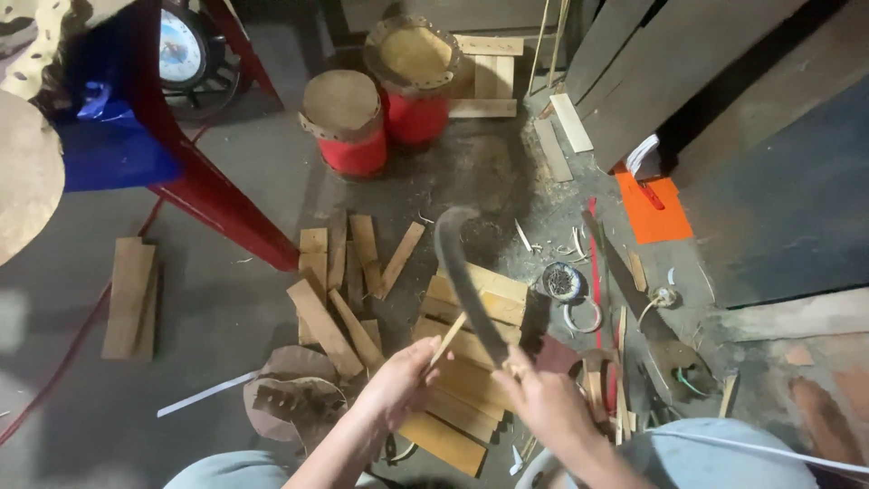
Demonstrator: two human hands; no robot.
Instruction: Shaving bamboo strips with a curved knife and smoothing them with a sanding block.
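Left hand [398, 385] shut tight on thin wood stick [448, 340]. Right hand [541, 398] shut tight on curved knife [462, 272], blade touching stick.

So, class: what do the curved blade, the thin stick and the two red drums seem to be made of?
Curved blade, in the right hand: likely metal, dull dark grey, thin and evenly bent. Thin stick, in the left hand: pale split wood or bamboo, matte, like the slats on the floor. Two red drums: red painted bodies, tan tops, probably hide, edges ragged.
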